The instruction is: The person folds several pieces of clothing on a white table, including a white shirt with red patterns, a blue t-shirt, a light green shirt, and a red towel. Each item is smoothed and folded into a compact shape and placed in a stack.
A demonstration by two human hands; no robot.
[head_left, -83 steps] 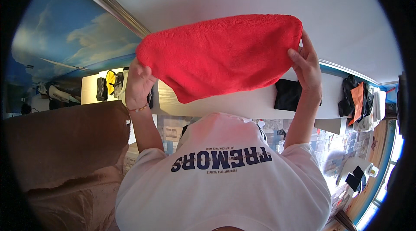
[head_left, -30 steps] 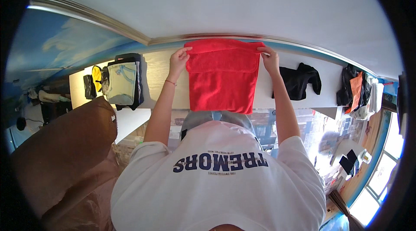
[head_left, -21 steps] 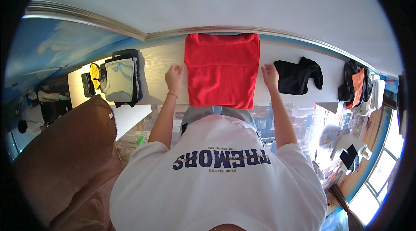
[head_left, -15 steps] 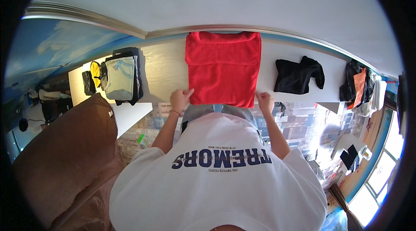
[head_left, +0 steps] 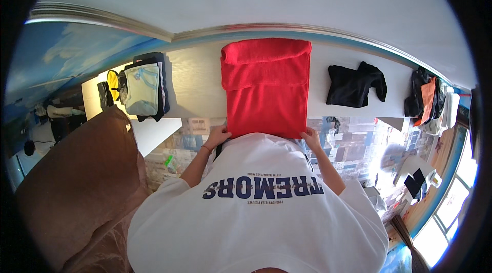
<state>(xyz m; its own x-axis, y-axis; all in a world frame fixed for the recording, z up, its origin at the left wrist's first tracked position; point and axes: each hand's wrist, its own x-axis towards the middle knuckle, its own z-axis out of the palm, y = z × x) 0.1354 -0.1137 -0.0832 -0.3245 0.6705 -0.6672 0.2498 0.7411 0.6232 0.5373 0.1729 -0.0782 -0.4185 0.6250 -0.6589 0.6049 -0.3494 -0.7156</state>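
A red folded cloth [head_left: 265, 106] lies across the table in front of me, its far part turned over toward me in a thick, rounded fold. Whether it is a towel or a garment I cannot tell. The near end reaches past the table's front edge to my body. My left hand [head_left: 220, 133] is closed on the near left corner, fingers pinched together. At the near right corner, my right hand [head_left: 310, 137] pinches the cloth in the same way. To the right lies a black garment [head_left: 353, 86], loosely folded with one part sticking out.
The pale table [head_left: 195, 83] runs along the wall. A stack of folded clothes [head_left: 143, 88] stands at its left, beside yellow and black items. Orange, black and white clothes [head_left: 428, 99] are piled at the far right. A brown covered object [head_left: 82, 165] rises at the near left.
The red cloth has been drawn toward me, and its near edge is now lower, against my shirt. Both hands have moved nearer with its corners.
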